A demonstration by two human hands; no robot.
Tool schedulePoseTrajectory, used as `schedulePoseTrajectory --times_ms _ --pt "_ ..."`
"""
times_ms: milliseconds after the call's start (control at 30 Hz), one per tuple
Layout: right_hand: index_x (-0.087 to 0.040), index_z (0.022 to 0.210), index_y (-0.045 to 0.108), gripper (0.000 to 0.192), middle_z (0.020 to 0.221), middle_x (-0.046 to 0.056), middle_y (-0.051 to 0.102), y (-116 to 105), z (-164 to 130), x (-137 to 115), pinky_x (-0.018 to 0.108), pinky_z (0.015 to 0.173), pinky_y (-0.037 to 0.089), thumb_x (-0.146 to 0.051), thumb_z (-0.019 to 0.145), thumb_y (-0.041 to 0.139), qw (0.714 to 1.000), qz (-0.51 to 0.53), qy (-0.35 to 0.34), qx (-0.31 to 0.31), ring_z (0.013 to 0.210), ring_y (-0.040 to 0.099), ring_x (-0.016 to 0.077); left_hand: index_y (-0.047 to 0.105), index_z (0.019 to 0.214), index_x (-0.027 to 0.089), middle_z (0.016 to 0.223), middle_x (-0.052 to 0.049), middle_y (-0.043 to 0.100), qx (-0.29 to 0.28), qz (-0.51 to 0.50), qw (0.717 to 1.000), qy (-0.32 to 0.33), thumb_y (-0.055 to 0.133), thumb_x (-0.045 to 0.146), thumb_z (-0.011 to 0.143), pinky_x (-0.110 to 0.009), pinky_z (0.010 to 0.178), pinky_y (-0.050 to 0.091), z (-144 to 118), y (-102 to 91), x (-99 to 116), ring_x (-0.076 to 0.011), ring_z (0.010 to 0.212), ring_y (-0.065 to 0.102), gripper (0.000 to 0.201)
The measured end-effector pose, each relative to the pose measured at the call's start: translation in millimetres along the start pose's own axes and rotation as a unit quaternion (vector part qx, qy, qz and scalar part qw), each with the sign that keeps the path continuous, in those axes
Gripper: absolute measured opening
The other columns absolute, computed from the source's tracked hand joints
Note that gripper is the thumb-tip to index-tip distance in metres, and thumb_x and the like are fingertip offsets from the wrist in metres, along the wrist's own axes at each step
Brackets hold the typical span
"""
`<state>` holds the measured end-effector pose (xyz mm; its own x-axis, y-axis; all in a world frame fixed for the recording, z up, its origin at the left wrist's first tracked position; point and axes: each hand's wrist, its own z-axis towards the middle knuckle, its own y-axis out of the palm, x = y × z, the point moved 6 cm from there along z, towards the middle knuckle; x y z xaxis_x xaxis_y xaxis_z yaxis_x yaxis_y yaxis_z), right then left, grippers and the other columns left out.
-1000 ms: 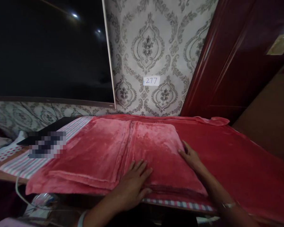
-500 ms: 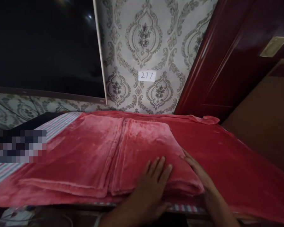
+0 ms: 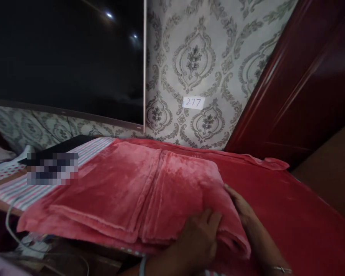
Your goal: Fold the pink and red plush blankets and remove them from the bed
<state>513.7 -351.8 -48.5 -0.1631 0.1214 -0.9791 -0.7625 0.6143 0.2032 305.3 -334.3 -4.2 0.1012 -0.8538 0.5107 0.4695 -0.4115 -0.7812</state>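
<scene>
A folded pink-red plush blanket (image 3: 149, 191) lies on a table spread with a red cloth (image 3: 299, 218). My left hand (image 3: 199, 239) rests on the blanket's near right corner with the fingers curled over the folded edge. My right hand (image 3: 243, 211) is at the blanket's right side, fingers tucked against and partly under the fold, which is lifted a little there. How firmly either hand grips the fabric is hard to tell in the dim light.
A large dark TV screen (image 3: 63, 57) hangs on the patterned wall (image 3: 195, 65), which bears a label reading 277 (image 3: 193, 102). A dark red door (image 3: 307, 84) stands at the right. Striped cloth (image 3: 31, 188) and a white cable (image 3: 11, 230) lie at the left.
My left hand slid right along the blanket's near edge to its right corner. My right hand drew in against the right side, and that corner is now raised off the table.
</scene>
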Motion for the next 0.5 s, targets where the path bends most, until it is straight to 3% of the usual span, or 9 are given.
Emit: schedulePoseTrajectory --times_ms 67,133,233,367,433,500 --pt "-0.031 0.097 0.073 0.040 0.142 -0.001 0.062 9.0 15.6 -17.3 0.041 0.119 0.037 -0.034 0.058 0.079 0.998 -0.030 0.002 0.051 0.149 0.034 0.0284 0.054 0.139 0.007 0.130 -0.021 0.066 0.044 -0.027 0.999 0.010 0.054 0.007 0.068 -0.051 0.098 0.056 -3.0 -12.1 0.6 -0.0347 0.114 0.066 0.071" --pt "-0.029 0.111 0.071 0.052 0.149 0.002 0.056 30.6 30.6 -42.2 0.046 0.119 0.037 -0.038 0.059 0.077 0.994 -0.069 0.005 0.080 0.148 0.036 0.0316 0.054 0.139 0.006 0.130 -0.020 0.067 0.117 -0.054 0.991 0.031 0.053 0.006 0.067 -0.049 0.103 0.053 -9.6 -33.3 1.1 -0.0332 0.118 0.065 0.071" --pt "-0.028 0.137 0.058 0.079 0.159 0.004 0.043 87.5 46.2 -89.4 0.041 0.118 0.037 -0.038 0.061 0.077 0.994 -0.093 -0.041 0.042 0.146 0.039 0.0301 0.054 0.140 0.012 0.134 -0.015 0.066 0.235 -0.107 0.965 0.038 0.052 0.005 0.071 -0.043 0.108 0.049 -26.6 -76.9 -4.2 -0.0273 0.123 0.063 0.070" --pt "-0.032 0.153 0.041 0.094 0.157 0.004 0.045 201.0 50.2 -141.0 0.040 0.112 0.045 -0.039 0.067 0.077 0.985 -0.068 -0.127 -0.096 0.136 0.051 0.0282 0.060 0.135 0.018 0.125 -0.010 0.072 0.391 -0.214 0.895 -0.031 0.058 0.015 0.081 -0.037 0.099 0.055 -62.0 -140.5 -34.5 -0.0238 0.113 0.068 0.054" --pt "-0.033 0.154 0.038 0.094 0.156 0.003 0.045 268.8 48.0 -150.6 0.040 0.111 0.046 -0.036 0.069 0.077 0.972 -0.061 -0.155 -0.166 0.134 0.053 0.0268 0.065 0.127 0.016 0.117 -0.010 0.075 0.486 -0.258 0.830 -0.090 0.064 0.024 0.082 -0.035 0.093 0.057 -89.8 -168.5 -61.6 -0.0244 0.106 0.070 0.046" --pt "-0.031 0.155 0.037 0.092 0.151 0.003 0.050 336.3 43.6 -143.6 0.040 0.111 0.045 -0.033 0.071 0.074 0.956 -0.066 -0.170 -0.229 0.130 0.054 0.0248 0.067 0.119 0.017 0.111 -0.008 0.076 0.570 -0.283 0.756 -0.151 0.072 0.032 0.077 -0.034 0.091 0.057 -123.0 -188.9 -91.7 -0.0247 0.103 0.071 0.046"
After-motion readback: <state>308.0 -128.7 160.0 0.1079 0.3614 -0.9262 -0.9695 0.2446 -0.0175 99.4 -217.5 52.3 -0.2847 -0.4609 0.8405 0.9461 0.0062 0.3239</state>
